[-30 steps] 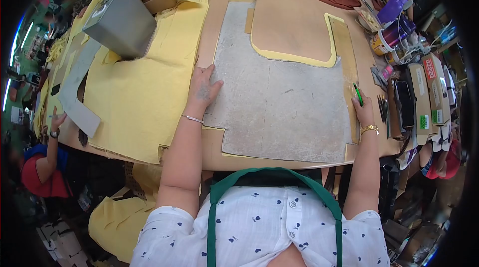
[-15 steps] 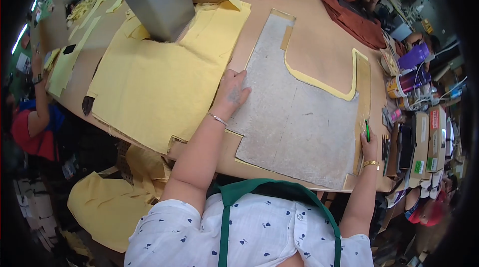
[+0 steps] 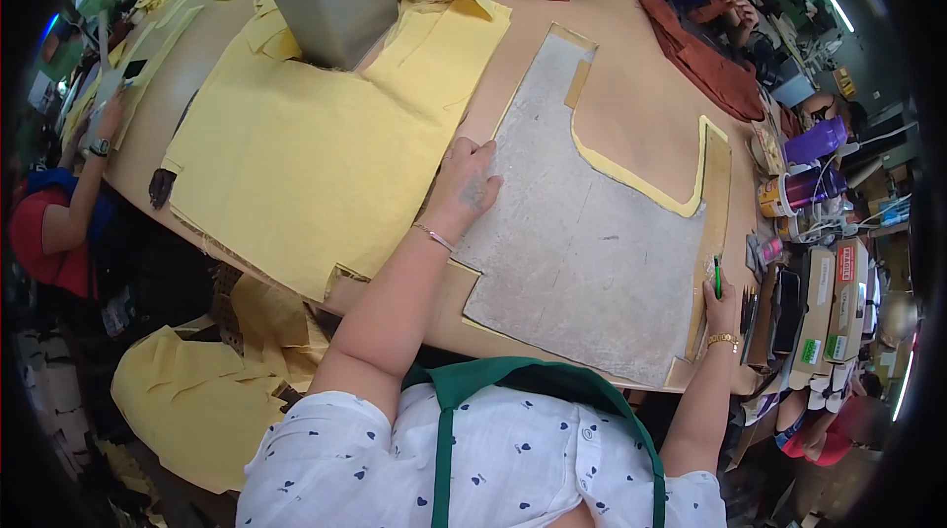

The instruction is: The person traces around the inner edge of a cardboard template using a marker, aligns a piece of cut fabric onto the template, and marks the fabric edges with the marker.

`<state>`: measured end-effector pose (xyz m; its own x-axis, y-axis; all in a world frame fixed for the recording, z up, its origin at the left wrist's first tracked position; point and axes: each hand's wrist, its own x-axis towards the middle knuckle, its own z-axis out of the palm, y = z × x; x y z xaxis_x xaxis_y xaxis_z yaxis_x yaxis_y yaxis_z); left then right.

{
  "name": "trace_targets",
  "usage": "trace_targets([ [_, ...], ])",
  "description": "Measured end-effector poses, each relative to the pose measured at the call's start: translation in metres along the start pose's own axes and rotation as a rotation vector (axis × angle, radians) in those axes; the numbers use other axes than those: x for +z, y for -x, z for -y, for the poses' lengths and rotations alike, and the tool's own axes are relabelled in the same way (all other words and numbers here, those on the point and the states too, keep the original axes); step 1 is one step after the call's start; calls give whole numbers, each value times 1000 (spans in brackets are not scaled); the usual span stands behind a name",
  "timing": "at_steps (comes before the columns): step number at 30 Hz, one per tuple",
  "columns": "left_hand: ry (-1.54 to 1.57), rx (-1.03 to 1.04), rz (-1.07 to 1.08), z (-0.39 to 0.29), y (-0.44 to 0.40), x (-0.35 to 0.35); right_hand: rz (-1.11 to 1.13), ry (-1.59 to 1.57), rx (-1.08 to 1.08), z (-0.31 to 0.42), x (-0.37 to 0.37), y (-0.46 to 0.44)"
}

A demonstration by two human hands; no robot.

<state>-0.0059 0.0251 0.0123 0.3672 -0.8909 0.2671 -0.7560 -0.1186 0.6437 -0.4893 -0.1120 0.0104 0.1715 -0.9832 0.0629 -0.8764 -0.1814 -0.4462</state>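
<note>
Perhaps slippery.
Grey panel (image 3: 592, 242) could skid if the left hand (image 3: 464, 183), thumb apart, lifts; right hand (image 3: 722, 311) pinches a green pen (image 3: 718, 279).

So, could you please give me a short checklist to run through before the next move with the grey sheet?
1. Left hand at the grey sheet: ok, fingers at its left edge.
2. Green pen in the right hand: ok, held upright-looking near the sheet's right side.
3. Pen's writing end touching a surface: cannot tell, too small to see.
4. Metal container clear of the sheet: ok, it stands apart to the left.
5. Yellow fabric clear of the sheet all along: cannot tell, the left hand and forearm hide part.
</note>
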Motion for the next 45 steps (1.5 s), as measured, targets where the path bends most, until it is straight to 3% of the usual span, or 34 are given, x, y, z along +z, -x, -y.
trace_targets([
  [23, -36, -43, 93, 4, -7, 3, -33, -5, 118, 17, 0, 3],
  [28, -105, 10, 85, 12, -7, 8, -64, -50, 33, -6, 8, -2],
  [29, -96, 70, 34, 14, -8, 8, 49, -149, 75, 4, 2, -4],
  [34, -109, 40, 67, 18, -9, 7, -95, -24, -85, -14, 10, -8],
  [37, -156, 43, 96, 18, -10, 6, -41, -51, -97, -5, 5, -6],
  [39, -100, 65, 116, 37, -16, 14, 16, -51, 68, 5, 4, -7],
  [41, 22, 82, 119, 58, -25, 27, 34, -47, 80, 12, 0, -6],
  [45, -56, -7, 219, 19, -18, 3, -31, 19, 110, 14, -2, 1],
])
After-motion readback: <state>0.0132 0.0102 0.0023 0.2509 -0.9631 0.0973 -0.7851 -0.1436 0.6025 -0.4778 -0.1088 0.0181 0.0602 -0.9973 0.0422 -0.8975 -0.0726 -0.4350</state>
